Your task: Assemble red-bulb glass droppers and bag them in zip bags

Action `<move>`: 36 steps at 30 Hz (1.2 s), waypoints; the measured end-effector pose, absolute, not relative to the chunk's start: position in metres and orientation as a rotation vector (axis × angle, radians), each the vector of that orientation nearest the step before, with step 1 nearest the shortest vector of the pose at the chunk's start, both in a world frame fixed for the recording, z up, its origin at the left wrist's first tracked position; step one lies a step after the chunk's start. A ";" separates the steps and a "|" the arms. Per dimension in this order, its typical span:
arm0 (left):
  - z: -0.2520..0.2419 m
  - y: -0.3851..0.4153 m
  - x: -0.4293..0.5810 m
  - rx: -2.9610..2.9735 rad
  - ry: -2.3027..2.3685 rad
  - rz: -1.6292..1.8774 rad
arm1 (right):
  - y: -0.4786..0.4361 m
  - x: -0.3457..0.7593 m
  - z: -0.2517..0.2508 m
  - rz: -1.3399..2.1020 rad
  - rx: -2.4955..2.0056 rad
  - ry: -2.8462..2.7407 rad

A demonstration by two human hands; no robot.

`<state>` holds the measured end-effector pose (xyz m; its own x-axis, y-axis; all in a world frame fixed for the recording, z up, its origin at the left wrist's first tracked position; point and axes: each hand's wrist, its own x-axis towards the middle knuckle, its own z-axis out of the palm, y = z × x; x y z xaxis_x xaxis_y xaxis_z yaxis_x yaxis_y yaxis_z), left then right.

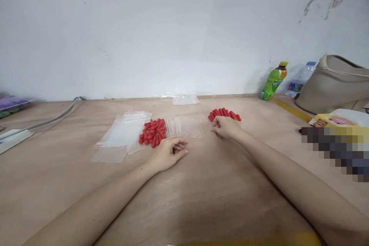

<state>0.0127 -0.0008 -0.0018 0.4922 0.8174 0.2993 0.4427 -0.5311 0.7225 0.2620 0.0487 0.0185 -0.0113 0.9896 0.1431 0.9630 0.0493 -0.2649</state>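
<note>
My left hand (170, 153) rests on the table with its fingers loosely curled and the thumb apart, nothing visible in it. Just beyond it lies a loose heap of red rubber bulbs (153, 132). Beside the heap, a row of thin clear tubes (184, 127) lies side by side. My right hand (226, 127) is closed, fingertips bent down at the right of the tubes; whatever they hold cannot be made out. Behind that hand, more red bulbs (223, 113) are lined up in a fan, and clear tube ends show by the wrist.
Clear zip bags (115, 134) lie left of the heap, another bag (185, 100) by the wall. A grey cable (62, 114) crosses at left. At right stand a green bottle (273, 82), a water bottle (301, 78), a beige bag (331, 84) and a yellow-white pack (340, 120).
</note>
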 end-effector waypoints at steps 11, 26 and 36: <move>0.000 -0.001 0.013 2.177 1.031 0.854 | 0.060 0.210 0.015 -0.035 -2.135 -2.059; 0.009 0.006 -0.003 2.717 1.735 1.093 | 0.028 0.240 -0.002 -0.459 -1.371 -2.208; 0.012 0.017 -0.022 2.790 2.121 0.784 | 0.019 0.248 -0.019 -0.081 -1.145 -2.011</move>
<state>-0.0221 0.0170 0.0116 0.2463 0.7773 0.5789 0.9670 -0.2376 -0.0924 0.2482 0.0188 -0.0194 -0.2672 0.6947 0.6678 0.7464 0.5875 -0.3125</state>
